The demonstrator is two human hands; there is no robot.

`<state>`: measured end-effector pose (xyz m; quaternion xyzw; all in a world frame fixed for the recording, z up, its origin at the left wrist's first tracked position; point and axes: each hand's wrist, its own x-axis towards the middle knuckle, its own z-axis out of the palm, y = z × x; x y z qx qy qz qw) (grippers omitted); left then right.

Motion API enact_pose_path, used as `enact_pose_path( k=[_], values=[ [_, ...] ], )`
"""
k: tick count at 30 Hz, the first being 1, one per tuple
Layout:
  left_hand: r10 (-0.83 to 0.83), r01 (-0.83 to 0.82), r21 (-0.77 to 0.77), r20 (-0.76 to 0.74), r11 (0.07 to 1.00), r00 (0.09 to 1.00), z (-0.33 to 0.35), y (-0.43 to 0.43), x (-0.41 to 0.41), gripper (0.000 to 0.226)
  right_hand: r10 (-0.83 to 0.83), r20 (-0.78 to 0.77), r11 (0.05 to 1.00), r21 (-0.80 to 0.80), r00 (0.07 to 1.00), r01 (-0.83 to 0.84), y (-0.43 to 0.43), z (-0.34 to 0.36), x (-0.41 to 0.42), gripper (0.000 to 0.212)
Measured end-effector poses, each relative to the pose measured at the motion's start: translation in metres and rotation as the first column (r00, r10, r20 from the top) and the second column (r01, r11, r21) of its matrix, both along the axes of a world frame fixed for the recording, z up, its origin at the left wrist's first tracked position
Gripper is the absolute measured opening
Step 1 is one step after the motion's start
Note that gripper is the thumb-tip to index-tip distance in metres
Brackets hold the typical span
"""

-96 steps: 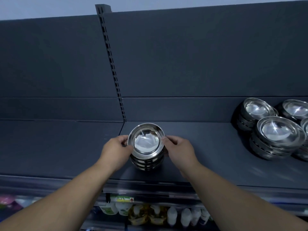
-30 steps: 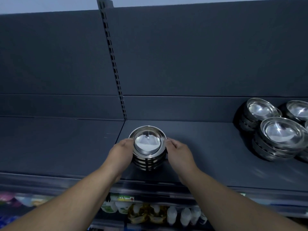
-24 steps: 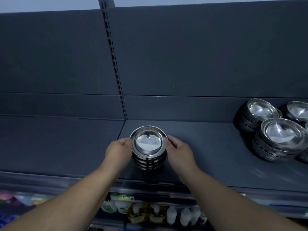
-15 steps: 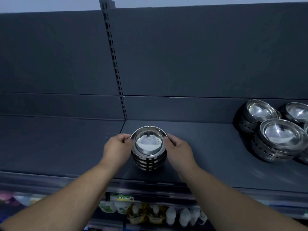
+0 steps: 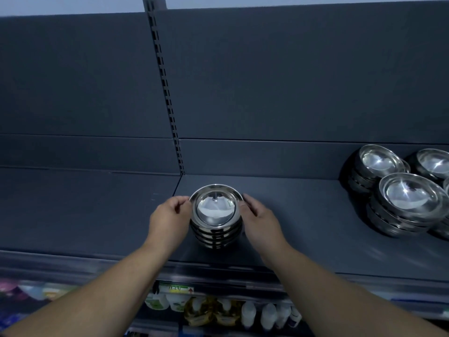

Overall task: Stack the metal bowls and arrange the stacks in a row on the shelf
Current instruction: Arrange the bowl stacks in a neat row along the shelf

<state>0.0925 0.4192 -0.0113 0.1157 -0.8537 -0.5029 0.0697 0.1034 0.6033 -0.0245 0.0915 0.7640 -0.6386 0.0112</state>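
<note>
A stack of several shiny metal bowls (image 5: 215, 215) stands on the dark grey shelf (image 5: 303, 215), near its front and just right of the seam between two shelf boards. My left hand (image 5: 168, 218) grips the stack's left side, fingers curled at the top rim. My right hand (image 5: 261, 221) cups the right side, fingers curved round the rim. More stacks of metal bowls (image 5: 410, 203) crowd the shelf's far right, some leaning on each other.
A slotted upright (image 5: 167, 93) runs up the back panel behind the stack. The left shelf board (image 5: 73, 203) is bare. Bottles and packets (image 5: 218, 310) fill a lower shelf under the front edge.
Both hands and the stack have stayed almost in place. My right fingers have slid slightly further round the rim.
</note>
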Motion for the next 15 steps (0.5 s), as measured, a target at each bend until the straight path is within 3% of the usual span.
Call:
enact_pose_path(
  k=[3, 7, 12, 15],
  values=[
    [-0.104, 0.103, 0.048, 0.01, 0.993, 0.995, -0.007, 0.007, 0.009, 0.041, 0.045, 0.035, 0.999, 0.015, 0.998, -0.046, -0.003, -0.009, 0.002, 0.045],
    [-0.189, 0.184, 0.175, 0.012, 0.967, 0.982, -0.02, 0.009, 0.009, 0.05, 0.069, 0.062, 0.998, 0.005, 0.996, -0.069, -0.011, -0.022, -0.002, 0.06],
    [-0.191, 0.18, 0.196, 0.039, 0.964, 0.981, -0.031, -0.011, -0.005, 0.058, 0.096, 0.063, 0.995, -0.006, 0.993, -0.096, -0.024, -0.021, -0.005, 0.033],
    [-0.187, 0.169, 0.227, 0.06, 0.959, 0.98, -0.035, -0.026, -0.009, 0.074, 0.098, 0.066, 0.995, -0.013, 0.993, -0.098, -0.035, -0.021, -0.006, 0.035]
  ],
)
